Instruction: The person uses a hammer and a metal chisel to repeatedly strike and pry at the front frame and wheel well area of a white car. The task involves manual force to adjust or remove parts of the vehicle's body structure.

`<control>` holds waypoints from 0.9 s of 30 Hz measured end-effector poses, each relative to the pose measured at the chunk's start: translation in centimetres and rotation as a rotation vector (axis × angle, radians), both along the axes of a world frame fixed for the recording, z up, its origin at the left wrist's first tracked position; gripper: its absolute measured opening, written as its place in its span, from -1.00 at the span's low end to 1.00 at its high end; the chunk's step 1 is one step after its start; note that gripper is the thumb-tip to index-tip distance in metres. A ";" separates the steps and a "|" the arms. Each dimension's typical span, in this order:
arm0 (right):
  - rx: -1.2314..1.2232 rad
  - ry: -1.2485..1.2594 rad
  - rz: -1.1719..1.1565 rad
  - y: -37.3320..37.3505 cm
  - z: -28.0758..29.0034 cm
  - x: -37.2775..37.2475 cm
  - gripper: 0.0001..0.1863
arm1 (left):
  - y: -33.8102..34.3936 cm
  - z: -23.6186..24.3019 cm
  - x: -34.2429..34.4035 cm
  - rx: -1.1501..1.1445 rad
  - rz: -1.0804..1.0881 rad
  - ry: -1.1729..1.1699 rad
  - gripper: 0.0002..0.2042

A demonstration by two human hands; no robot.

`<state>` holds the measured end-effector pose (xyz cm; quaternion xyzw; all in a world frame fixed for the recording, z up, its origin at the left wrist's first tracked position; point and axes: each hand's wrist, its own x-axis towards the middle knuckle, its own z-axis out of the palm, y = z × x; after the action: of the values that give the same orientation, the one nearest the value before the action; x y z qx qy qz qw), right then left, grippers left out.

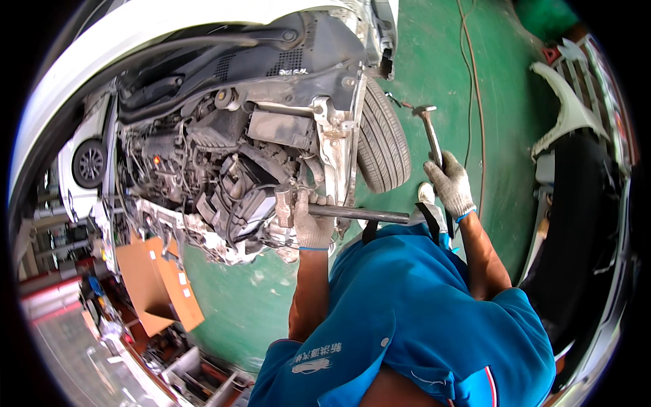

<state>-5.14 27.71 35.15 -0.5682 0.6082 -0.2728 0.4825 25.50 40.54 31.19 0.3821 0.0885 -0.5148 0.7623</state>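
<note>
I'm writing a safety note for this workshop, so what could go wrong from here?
If swung toward the car, the silver hammer in the right hand could strike the left hand, which grips the dark-handled hammer close to its head. Should that left grip slip, its hammer might knock the exposed engine parts. The cords across the green floor could also be a trip hazard.
</note>
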 end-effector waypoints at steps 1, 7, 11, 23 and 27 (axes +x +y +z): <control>-0.077 -0.048 -0.029 0.6 0.3 0.2 -0.55 | -0.3 0.2 0.5 0.014 -0.037 -0.001 -0.86; 0.293 -0.503 -0.029 3.1 0.2 1.3 -0.67 | -1.6 0.6 2.6 0.118 -0.215 -0.049 -0.84; 0.366 -0.389 -0.074 3.9 -2.1 3.3 -0.72 | -1.7 1.1 3.0 0.274 -0.247 -0.134 -0.83; 0.048 -0.107 0.294 -4.8 -4.6 4.1 -0.62 | -7.3 2.2 -4.9 0.435 -0.238 -0.120 -0.77; -0.027 -0.003 0.420 -7.6 -4.6 4.5 -0.68 | -10.6 0.8 -7.0 0.379 -0.162 0.056 -0.80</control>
<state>-0.61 20.13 30.50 -0.6883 0.4720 -0.1754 0.5222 18.54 29.99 32.03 0.5100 0.1741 -0.5589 0.6302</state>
